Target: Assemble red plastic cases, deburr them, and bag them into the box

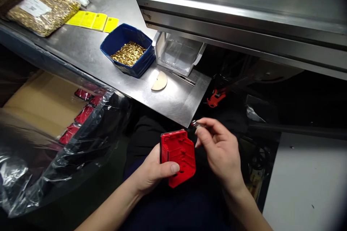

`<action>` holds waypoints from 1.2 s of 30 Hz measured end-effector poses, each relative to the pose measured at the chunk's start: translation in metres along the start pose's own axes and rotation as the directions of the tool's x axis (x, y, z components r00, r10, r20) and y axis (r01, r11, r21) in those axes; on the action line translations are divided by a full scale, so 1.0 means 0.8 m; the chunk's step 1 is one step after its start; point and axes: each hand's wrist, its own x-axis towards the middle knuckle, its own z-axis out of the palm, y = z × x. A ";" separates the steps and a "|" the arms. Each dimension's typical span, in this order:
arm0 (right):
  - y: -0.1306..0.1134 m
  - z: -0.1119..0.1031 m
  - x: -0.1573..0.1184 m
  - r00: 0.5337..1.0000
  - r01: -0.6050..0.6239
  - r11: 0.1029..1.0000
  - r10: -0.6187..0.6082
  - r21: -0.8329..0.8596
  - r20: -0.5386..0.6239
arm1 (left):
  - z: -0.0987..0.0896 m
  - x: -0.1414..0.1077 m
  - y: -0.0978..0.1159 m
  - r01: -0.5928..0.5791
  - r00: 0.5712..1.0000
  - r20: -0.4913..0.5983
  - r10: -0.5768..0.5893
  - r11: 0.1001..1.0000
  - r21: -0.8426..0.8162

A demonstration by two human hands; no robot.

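My left hand (155, 169) is wrapped round a red plastic housing (183, 158) with a dark edge, its thumb resting on the inner face. Ribs and small posts show inside this hollow shell, which is tilted up towards me. To its right, my right hand (221, 146) pinches a small shiny metal piece (194, 124) between thumb and fingertips, apart from the housing. The piece is too small to name exactly. Both hands are over my lap, just in front of the metal table's corner (184, 113).
On the table are a blue bin (108, 48) of small brass-coloured parts, a white bin (200, 56), a half-round disc (159, 81) and yellow labels (97, 21). A plastic-lined box (40, 104) with red pieces stands left. A metal conveyor frame (230, 18) crosses the upper right.
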 end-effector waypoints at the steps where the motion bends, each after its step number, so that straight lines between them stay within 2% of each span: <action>1: 0.014 -0.001 0.012 0.999 -0.001 1.000 0.001 -0.003 -0.054 | 0.000 -0.001 0.000 0.012 1.000 -0.019 -0.012 1.000 -0.007; 3: 0.050 0.000 0.039 0.997 -0.005 0.995 -0.002 -0.100 -0.072 | -0.001 -0.001 -0.002 0.029 0.998 -0.049 -0.031 0.999 -0.028; 6: 0.101 0.010 0.077 0.999 -0.029 0.944 0.034 -0.328 0.009 | -0.005 -0.002 -0.007 0.044 0.997 -0.061 -0.048 0.997 -0.069; 9: 0.118 0.015 0.091 0.998 -0.020 0.915 0.039 -0.403 0.039 | -0.009 -0.004 -0.010 0.061 0.997 -0.032 -0.065 0.991 -0.118; 12: 0.090 0.003 0.073 1.000 0.012 0.934 -0.004 -0.356 0.023 | -0.009 -0.007 -0.009 0.085 0.996 -0.001 -0.086 0.991 -0.107; 15: 0.038 -0.016 0.037 0.982 0.182 0.940 -0.156 -0.288 0.109 | -0.006 -0.007 -0.004 0.098 0.995 0.016 -0.097 0.994 -0.040; 17: 0.009 -0.026 0.014 0.922 0.360 0.885 -0.288 -0.294 0.260 | -0.003 -0.006 -0.002 0.101 0.994 0.040 -0.100 0.995 -0.010; 19: -0.007 -0.030 -0.002 0.836 0.503 0.809 -0.367 -0.304 0.408 | 0.000 -0.004 0.000 0.111 0.991 0.073 -0.112 0.994 0.016; 21: -0.011 -0.029 -0.010 0.777 0.580 0.747 -0.388 -0.325 0.497 | 0.003 -0.003 0.002 0.119 0.987 0.101 -0.123 0.992 0.037; 23: -0.007 -0.027 -0.013 0.752 0.613 0.709 -0.390 -0.348 0.531 | 0.006 -0.002 0.004 0.114 0.986 0.115 -0.119 0.992 0.051; 30: 0.001 -0.024 -0.012 0.732 0.641 0.687 -0.413 -0.343 0.541 | 0.012 -0.001 0.012 0.108 0.980 0.160 -0.116 0.992 0.062; 36: -0.001 -0.025 -0.011 0.702 0.686 0.623 -0.434 -0.376 0.564 | 0.011 -0.004 0.011 0.135 0.980 0.133 -0.147 0.987 0.090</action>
